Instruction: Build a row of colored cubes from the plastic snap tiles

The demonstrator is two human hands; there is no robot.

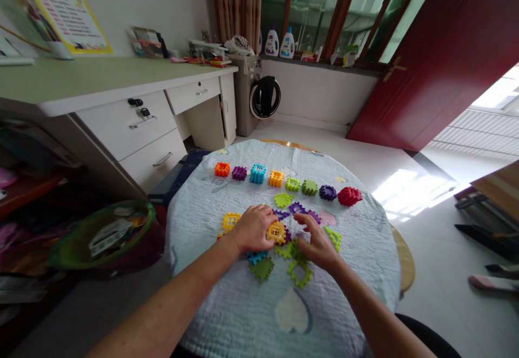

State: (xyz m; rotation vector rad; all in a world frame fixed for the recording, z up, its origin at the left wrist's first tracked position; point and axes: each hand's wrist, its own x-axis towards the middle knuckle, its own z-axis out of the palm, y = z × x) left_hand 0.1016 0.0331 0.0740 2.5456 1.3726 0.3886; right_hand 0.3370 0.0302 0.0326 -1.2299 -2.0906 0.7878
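Near the middle of the round table, my left hand [254, 229] is closed at the left edge of a yellow-orange toothed building block piece [276, 232], with purple showing behind it. My right hand [318, 242] is just to the right, thumb and fingers apart with nothing between them. Around both hands lie loose toothed pieces: a yellow window piece [231, 220], a dark green piece [262, 269], a green frame [300, 274], a lime piece [333, 238] and purple pieces [298, 208]. Blue pieces [257, 257] are partly hidden under my left hand.
Behind the pieces runs a row of block stacks, from an orange one [222, 170] to a red one [350, 196]. A pale blue cloth [227, 309] covers the table. At left are a desk [121, 77] and a green-rimmed basket [65, 263]; a washing machine [247, 93] stands behind.
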